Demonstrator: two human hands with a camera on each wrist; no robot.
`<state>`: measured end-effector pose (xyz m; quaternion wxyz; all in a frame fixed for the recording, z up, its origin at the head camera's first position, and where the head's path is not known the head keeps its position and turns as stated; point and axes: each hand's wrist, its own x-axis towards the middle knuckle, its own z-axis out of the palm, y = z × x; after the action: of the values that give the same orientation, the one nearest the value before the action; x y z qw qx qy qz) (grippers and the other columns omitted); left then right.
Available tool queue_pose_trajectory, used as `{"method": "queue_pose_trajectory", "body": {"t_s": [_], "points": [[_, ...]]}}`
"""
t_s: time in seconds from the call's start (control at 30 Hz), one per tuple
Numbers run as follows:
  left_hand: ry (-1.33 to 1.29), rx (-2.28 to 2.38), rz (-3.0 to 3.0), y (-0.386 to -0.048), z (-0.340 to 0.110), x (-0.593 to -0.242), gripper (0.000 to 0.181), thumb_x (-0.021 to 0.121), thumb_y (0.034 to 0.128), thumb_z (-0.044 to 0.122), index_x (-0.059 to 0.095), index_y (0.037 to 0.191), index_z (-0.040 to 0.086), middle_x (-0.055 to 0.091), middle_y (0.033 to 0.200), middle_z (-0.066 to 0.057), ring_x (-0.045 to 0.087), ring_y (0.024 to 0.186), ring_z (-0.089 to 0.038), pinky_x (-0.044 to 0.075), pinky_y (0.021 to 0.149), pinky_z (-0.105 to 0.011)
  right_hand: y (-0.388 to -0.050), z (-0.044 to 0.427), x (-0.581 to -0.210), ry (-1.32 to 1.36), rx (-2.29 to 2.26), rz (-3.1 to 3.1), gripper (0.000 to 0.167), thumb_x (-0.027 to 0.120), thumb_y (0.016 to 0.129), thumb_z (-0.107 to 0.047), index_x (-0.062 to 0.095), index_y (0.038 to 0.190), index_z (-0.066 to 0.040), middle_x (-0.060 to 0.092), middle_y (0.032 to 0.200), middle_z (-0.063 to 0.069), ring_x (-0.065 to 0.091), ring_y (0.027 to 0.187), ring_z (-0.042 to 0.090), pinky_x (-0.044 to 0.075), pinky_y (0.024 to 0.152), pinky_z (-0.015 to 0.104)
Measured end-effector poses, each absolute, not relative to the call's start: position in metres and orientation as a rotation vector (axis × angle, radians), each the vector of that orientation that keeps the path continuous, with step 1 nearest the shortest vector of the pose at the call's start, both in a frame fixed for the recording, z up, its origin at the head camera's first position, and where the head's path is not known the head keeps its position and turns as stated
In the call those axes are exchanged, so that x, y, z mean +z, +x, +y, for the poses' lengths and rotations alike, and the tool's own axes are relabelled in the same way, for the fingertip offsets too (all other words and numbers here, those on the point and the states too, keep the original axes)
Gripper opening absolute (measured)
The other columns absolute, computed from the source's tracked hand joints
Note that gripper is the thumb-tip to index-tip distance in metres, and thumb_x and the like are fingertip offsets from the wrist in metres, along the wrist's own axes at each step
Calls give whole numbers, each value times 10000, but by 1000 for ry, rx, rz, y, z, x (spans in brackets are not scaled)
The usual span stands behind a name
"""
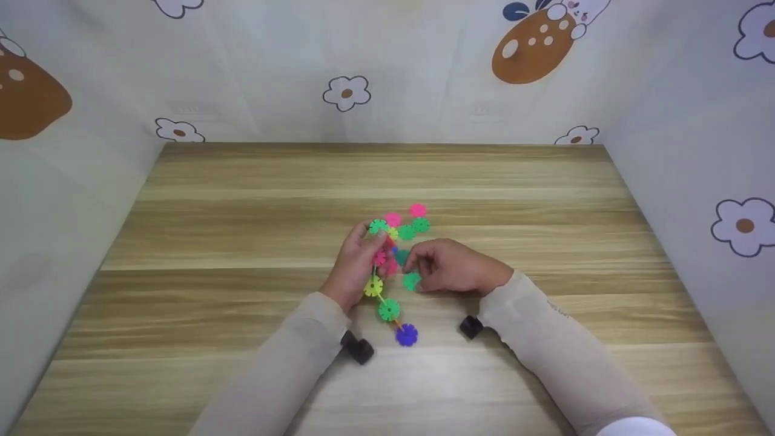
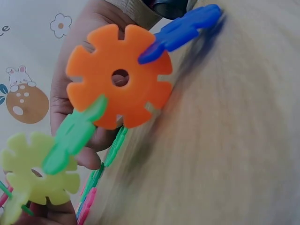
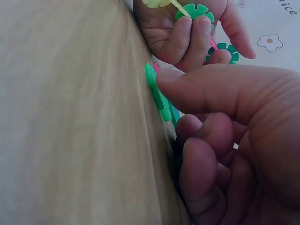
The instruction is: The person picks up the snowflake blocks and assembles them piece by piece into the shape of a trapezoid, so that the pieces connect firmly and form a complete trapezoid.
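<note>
Head view: the left hand (image 1: pixel 355 260) holds a disc chain (image 1: pixel 385 306), its blue disc (image 1: pixel 407 335) nearest; right of it, the right hand (image 1: pixel 457 266) bends loosely beside a green disc (image 1: pixel 411 281). Left wrist view: an orange disc (image 2: pixel 136 86) joins the blue one. Right wrist view: thumb (image 3: pixel 206 91) and fingers (image 3: pixel 199 164) stand apart.

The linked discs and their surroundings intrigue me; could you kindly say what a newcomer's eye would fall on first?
Probably the chain of bright notched discs held in the left hand, trailing toward the viewer to a blue disc at its near end. In the left wrist view, a large orange disc looms in the upper part. Behind the table, a big brown spotted shape stands out on the pale backdrop.
</note>
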<state>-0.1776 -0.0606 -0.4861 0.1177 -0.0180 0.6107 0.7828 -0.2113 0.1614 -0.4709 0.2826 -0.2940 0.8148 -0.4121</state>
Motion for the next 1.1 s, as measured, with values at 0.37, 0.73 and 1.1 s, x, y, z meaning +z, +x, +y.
{"method": "queue_pose_trajectory", "body": {"t_s": [0.37, 0.73, 1.1], "points": [[-27, 2292, 1764, -180, -58, -490, 226, 544, 1107, 219, 603, 1081, 3, 549, 702, 3, 478, 535, -106, 456, 521, -220, -211, 161, -472, -698, -1221, 2148, 182, 774, 842, -8, 626, 913, -85, 580, 720, -21, 512, 624, 117, 459, 587, 247], [-13, 2218, 1784, -179, -60, -488, 253, 549, 1106, 219, 626, 1197, -4, 586, 705, 6, 551, 585, -107, 502, 572, -234, -209, 151, -487, -441, -1874, 1859, 172, 682, 909, 65, 613, 1046, -12, 627, 824, 61, 686, 711, 165, 624, 685, 299], [3, 2190, 1793, -179, -60, -486, 235, 565, 1093, 210, 610, 1134, -16, 593, 754, -7, 551, 612, -117, 514, 588, -248, -206, 148, -487, -399, -1911, 1854, 198, 617, 898, 100, 620, 1055, -22, 628, 784, 50, 701, 696, 162, 635, 691, 302]]}}
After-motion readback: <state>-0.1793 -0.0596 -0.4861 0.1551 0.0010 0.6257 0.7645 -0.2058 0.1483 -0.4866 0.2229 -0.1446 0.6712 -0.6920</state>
